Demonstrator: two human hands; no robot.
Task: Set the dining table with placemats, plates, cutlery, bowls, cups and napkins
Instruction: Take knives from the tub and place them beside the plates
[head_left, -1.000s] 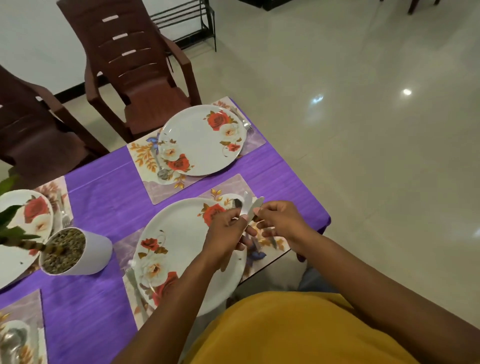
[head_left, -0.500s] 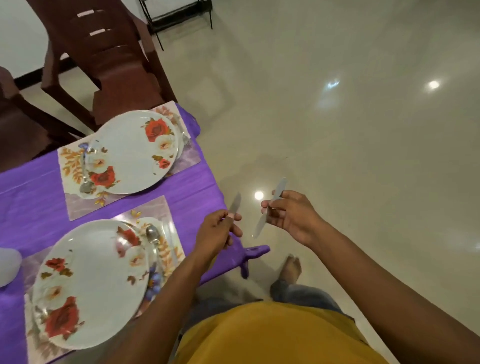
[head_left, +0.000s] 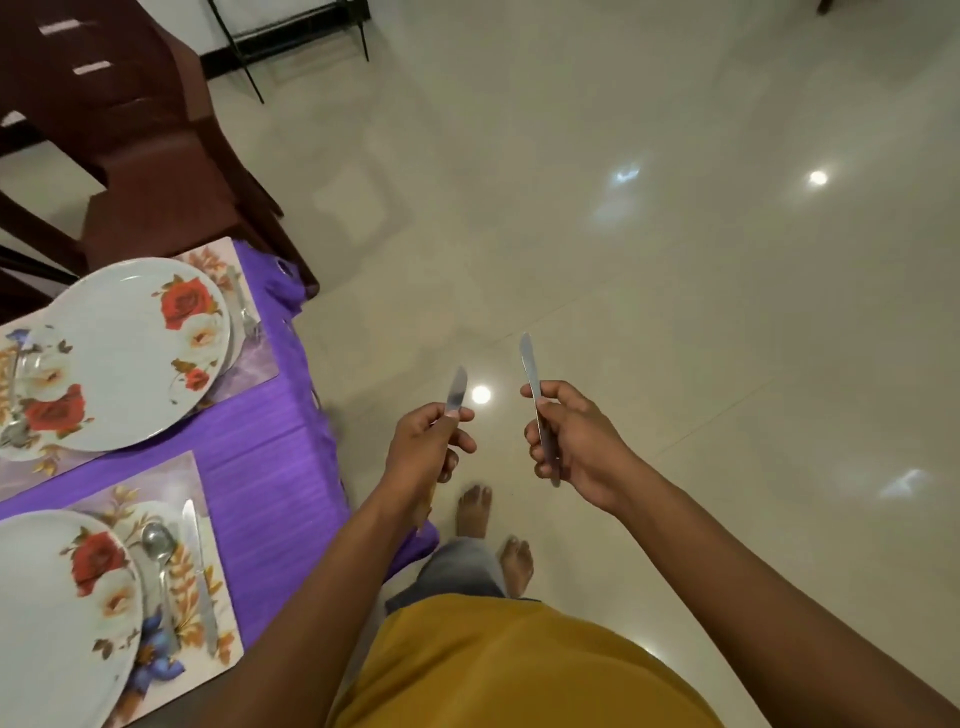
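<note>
Steel knives (head_left: 457, 389) in each hand — now farther from table (head_left: 270, 467)

Three slim steel table knives show: one (head_left: 456, 387) in the left hand (head_left: 423, 449), one (head_left: 531, 369) in the right hand (head_left: 576, 447), one (head_left: 200, 571) lying on a mat. Two round white rose-patterned plates (head_left: 119, 353) (head_left: 47, 613) sit on two floral rectangular placemats (head_left: 254, 358) (head_left: 218, 613). One steel spoon (head_left: 156, 545), one steel fork (head_left: 244, 312), and one dark brown plastic chair (head_left: 130, 130) are visible.

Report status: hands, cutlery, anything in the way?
Left hand grips a knife, right hand grips another knife, both over the floor. Nearest placemat already has knife and spoon. Nothing in the way.
</note>
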